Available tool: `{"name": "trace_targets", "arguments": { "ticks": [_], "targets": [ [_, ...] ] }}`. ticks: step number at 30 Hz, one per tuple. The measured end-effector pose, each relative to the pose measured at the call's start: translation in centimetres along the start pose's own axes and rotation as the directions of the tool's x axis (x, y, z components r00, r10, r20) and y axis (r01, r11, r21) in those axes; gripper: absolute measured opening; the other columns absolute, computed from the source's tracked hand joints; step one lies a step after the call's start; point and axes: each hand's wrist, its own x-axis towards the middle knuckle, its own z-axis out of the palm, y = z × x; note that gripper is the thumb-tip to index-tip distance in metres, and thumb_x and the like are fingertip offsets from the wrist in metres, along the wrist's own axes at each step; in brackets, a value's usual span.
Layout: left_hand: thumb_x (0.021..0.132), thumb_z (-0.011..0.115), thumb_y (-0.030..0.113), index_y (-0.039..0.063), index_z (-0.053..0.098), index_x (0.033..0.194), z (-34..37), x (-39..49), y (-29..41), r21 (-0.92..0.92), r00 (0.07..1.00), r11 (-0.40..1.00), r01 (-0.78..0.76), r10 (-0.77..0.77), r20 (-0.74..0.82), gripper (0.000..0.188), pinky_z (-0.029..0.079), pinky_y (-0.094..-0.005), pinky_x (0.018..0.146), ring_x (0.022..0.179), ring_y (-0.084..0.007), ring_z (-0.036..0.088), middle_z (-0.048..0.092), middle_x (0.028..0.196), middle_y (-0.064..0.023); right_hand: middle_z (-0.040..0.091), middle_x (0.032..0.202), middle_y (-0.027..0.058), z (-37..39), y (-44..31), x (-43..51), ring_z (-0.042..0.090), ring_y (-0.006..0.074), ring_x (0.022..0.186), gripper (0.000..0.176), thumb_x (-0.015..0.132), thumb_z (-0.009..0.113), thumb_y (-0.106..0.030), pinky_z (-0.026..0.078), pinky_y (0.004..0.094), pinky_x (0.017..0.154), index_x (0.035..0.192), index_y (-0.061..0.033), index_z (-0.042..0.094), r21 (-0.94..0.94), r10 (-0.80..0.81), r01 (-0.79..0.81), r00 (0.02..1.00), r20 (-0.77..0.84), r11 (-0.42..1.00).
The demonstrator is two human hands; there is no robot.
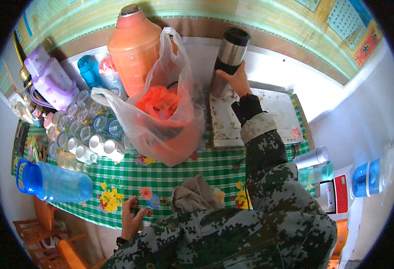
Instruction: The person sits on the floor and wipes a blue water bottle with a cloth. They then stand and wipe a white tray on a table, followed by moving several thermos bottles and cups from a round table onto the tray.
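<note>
My right hand (236,80) is wrapped around the dark band of a stainless steel travel tumbler (231,50) with a black lid. The tumbler stands close to upright at the back left corner of a stained white box-like appliance (257,114); whether its base rests on it, I cannot tell. My left hand (130,217) hovers at or over the table's front edge, fingers apart and holding nothing. A crumpled grey-brown cloth (198,195) lies to its right on the green checked tablecloth (170,178). Behind the cloth sits a translucent plastic bag (180,144) with something red inside.
A large orange vacuum flask (133,50) stands behind the bag. Glasses and white cups (113,149) crowd the left side, near a purple jug (50,79). A blue water bottle (62,181) lies front left. At right are a white tumbler (313,157) and a water dispenser (338,193).
</note>
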Motion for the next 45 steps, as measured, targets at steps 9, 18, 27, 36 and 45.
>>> {"name": "trace_targets", "arguments": {
  "ticks": [9,18,27,36,45],
  "targets": [
    [0.087,0.064,0.009,0.002,0.044,0.13,0.2,-1.1,-0.6,-0.266,0.984,0.953,-0.147,0.112,-0.142,0.048,0.044,-0.0334,0.09,0.102,-0.0185,0.054,0.054,0.116,-0.0096,0.045,0.132,0.0195,-5.5,0.4,-3.5,0.046,0.0283,0.122,0.071,0.081,0.067,-0.023,0.036,0.0401,0.104,0.139,-0.0016,0.031,-0.188,-0.079,0.073,0.996,-0.028,0.98],
    [0.076,0.076,0.016,0.009,0.02,0.144,-8.4,-2.2,-0.4,0.058,0.29,0.949,-0.31,0.153,-0.945,0.089,0.031,-0.041,0.101,0.123,-0.0245,0.037,0.032,0.137,-0.0147,0.05,0.13,0.0191,-10.7,-10.6,-16.0,0.048,0.0281,0.12,0.053,0.09,0.056,-0.011,0.036,0.0394,0.104,0.138,-0.0016,0.036,-0.123,-0.089,0.059,0.961,-0.261,0.991],
    [0.064,0.085,0.009,0.013,0.001,0.149,-16.0,4.4,-5.7,0.282,0.439,0.852,-0.441,0.478,-0.761,0.12,0.026,-0.0442,0.109,0.134,-0.0298,0.024,0.017,0.15,-0.0159,0.053,0.128,0.0134,-2.3,-20.4,-23.7,0.048,0.0267,0.12,0.042,0.08,0.062,-0.004,0.041,0.0362,0.098,0.121,-0.0043,0.055,0.049,-0.321,0.317,0.933,0.162,0.947],
    [0.075,0.077,0.016,0.005,0.012,0.145,-13.1,1.9,-0.8,-0.005,0.509,0.745,-0.667,0.45,-0.734,0.096,0.033,-0.0449,0.104,0.124,-0.0313,0.036,0.03,0.141,-0.0193,0.03,0.143,0.0212,4.4,-24.1,-27.7,0.031,0.0359,0.132,0.084,0.076,0.074,-0.033,0.027,0.0422,0.109,0.142,-0.0046,0.029,0.189,-0.461,0.436,0.686,0.563,0.88],
    [0.067,0.085,0.028,-0.003,0.025,0.136,-2.3,-1.8,11.4,-0.152,0.852,0.841,-0.519,0.524,-0.011,0.096,0.043,-0.0398,0.094,0.116,-0.0271,0.049,0.044,0.129,-0.0178,0.002,0.152,0.0241,2.9,-24.6,-28.5,0.006,0.033,0.142,0.138,0.057,0.085,-0.05,0.011,0.0418,0.114,0.145,0.0022,-0.007,0.373,-0.44,0.32,0.845,0.302,0.871]
  ]
}}
